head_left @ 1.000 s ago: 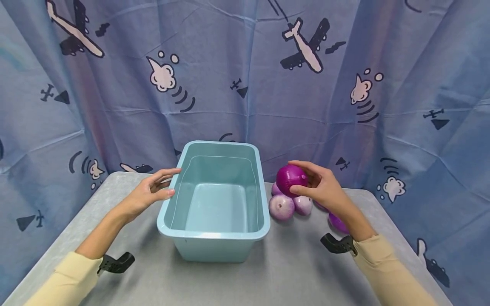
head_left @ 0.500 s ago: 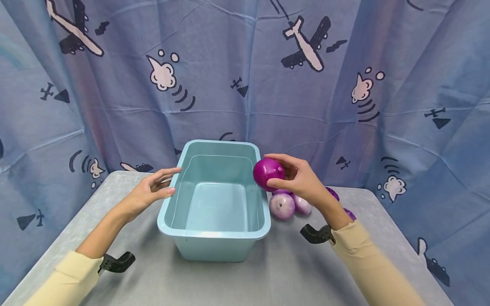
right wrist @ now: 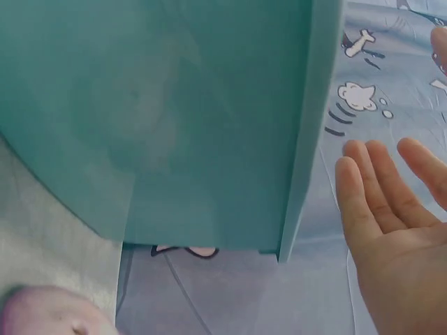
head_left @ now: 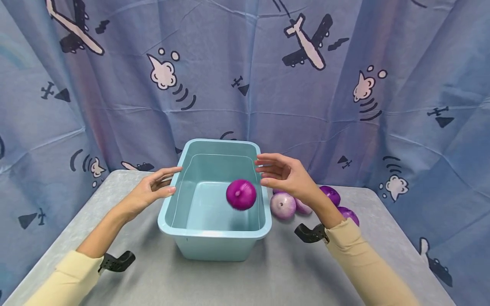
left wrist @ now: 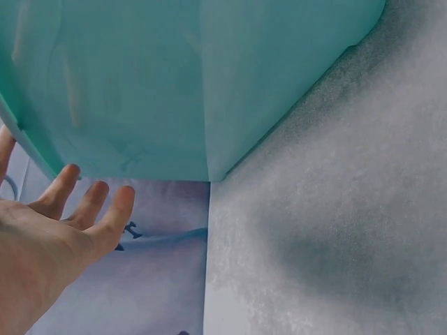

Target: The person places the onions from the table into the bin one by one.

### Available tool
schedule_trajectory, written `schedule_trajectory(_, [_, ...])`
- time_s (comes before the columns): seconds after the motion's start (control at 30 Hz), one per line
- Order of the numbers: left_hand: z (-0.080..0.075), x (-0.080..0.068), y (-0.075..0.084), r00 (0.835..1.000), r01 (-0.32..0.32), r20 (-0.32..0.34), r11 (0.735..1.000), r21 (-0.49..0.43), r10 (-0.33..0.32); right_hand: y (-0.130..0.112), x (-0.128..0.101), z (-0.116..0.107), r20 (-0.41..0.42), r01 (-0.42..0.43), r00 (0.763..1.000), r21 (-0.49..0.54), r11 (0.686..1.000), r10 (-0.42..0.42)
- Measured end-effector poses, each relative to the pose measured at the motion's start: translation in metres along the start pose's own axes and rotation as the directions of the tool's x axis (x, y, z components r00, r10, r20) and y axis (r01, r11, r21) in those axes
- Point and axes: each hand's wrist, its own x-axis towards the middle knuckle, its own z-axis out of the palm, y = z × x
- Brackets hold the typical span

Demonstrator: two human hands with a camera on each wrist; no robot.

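A deep purple onion (head_left: 241, 194), slightly blurred, is in mid-air inside the light blue plastic tub (head_left: 217, 234), free of both hands. My right hand (head_left: 285, 175) hovers over the tub's right rim, its fingers spread and holding nothing. In the right wrist view the same right hand (right wrist: 398, 216) shows an empty palm beside the tub wall (right wrist: 174, 125). At the left rim is my left hand (head_left: 155, 191), fingertips right at the edge and fingers loosely extended. The left wrist view shows the left hand (left wrist: 66, 230) with relaxed fingers near the tub's outer side (left wrist: 140, 91).
Pale pinkish onions (head_left: 283, 206) sit close against the tub's right side, partly behind my right hand. Two darker purple onions (head_left: 330, 195) lie farther right, by my right forearm. A blue patterned curtain (head_left: 214, 76) hangs behind the grey table (head_left: 268, 276).
My right hand carried the purple onion left from above the other onions to the tub's rim, then let it go into the tub. My left hand has stayed at the left rim.
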Motion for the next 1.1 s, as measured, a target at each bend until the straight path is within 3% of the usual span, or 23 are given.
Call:
schedule_trajectory(0.23, [0.0,0.0,0.0,1.0,-0.011,-0.005,1.0,0.01,0.011,0.003,-0.017,-0.018,-0.057,0.011,0.998,-0.017,1.0,-0.012])
schedule_trajectory(0.5, [0.001,0.0,-0.001,1.0,-0.022,0.004,1.0,0.013,0.022,0.017,-0.047,-0.042,-0.108,-0.042,0.994,-0.092,0.995,0.032])
schedule_trajectory(0.77, [0.0,-0.001,-0.002,0.999,-0.033,0.012,0.999,0.001,0.033,0.029,-0.081,-0.067,-0.155,-0.104,0.984,-0.095,0.99,0.089])
schedule_trajectory(1.1, [0.002,-0.001,-0.002,0.999,-0.037,0.003,0.999,0.002,0.037,0.033,-0.113,-0.09,-0.207,-0.184,0.968,-0.209,0.96,0.141])
